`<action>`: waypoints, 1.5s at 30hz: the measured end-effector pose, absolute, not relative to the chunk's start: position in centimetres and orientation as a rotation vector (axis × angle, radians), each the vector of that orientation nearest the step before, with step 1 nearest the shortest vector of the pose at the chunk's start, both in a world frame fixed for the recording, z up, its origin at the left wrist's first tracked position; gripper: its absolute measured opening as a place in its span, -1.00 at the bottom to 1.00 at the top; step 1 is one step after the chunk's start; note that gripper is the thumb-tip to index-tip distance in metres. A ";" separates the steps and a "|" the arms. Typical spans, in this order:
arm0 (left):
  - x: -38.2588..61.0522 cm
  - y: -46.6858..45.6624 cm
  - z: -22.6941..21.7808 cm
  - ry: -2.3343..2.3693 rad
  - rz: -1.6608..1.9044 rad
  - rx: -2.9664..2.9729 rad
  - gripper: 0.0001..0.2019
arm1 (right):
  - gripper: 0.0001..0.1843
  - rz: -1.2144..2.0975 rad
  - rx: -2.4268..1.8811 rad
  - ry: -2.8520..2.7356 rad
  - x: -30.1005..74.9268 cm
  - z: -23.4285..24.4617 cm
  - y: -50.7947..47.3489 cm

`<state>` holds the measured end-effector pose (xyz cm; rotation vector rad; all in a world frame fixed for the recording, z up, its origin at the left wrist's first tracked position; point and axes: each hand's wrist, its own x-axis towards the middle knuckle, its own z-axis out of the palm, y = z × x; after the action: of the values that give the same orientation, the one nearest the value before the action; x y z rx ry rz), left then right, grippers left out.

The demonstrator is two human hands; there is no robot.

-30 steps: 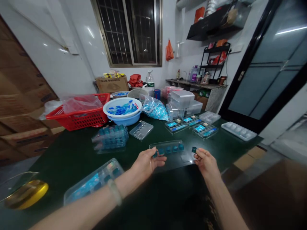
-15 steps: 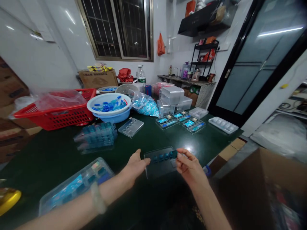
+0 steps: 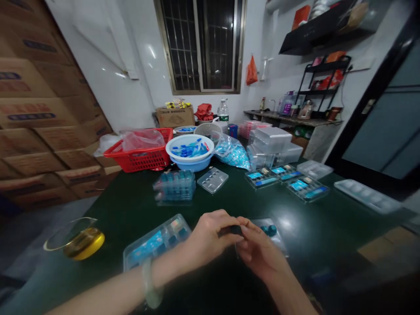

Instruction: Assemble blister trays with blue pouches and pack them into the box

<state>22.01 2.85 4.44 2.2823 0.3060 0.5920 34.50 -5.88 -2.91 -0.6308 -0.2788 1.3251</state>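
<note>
In front of me my left hand (image 3: 211, 232) and my right hand (image 3: 259, 247) meet, fingertips pinched together. A small dark teal piece (image 3: 235, 229) shows between them, mostly covered by the fingers; its kind is unclear. Partly hidden behind my right hand lies a clear plastic tray (image 3: 281, 245) with teal pieces (image 3: 271, 230) in it. By my left forearm lies a larger clear tray (image 3: 129, 258), holding a blue printed packet (image 3: 147, 246) and several dark pieces. A pale bangle circles my left wrist.
A glass pot of yellow liquid (image 3: 83, 245) stands at the left. Farther back are stacked trays (image 3: 175, 186), a red basket (image 3: 141, 159), a bowl of blue items (image 3: 190, 151), a bag of blue packets (image 3: 234, 151) and filled trays (image 3: 306, 188).
My left hand has moved from the tray's left edge to my right hand, and the fingers of both now meet around the small piece. The view has swung left.
</note>
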 end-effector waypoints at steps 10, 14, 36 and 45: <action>16.5 10.4 5.7 0.676 0.850 2.368 -0.77 | -0.58 1.318 -0.894 -0.429 31.3 -1.6 -1.9; 14.8 19.7 6.0 0.879 1.013 2.398 -0.72 | -0.70 1.344 -0.899 -0.473 31.1 -3.1 -1.6; 16.3 30.6 3.5 0.876 0.547 2.920 -0.76 | -0.76 1.444 -0.945 -0.460 32.6 -7.1 -1.8; 16.7 30.6 3.5 0.892 0.516 2.981 -0.75 | -0.75 1.438 -0.976 -0.426 32.6 -7.3 -2.0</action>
<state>16.71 30.60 3.55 2.9815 0.8916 0.5160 32.58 -2.04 -7.34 -0.9756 -0.4264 1.4381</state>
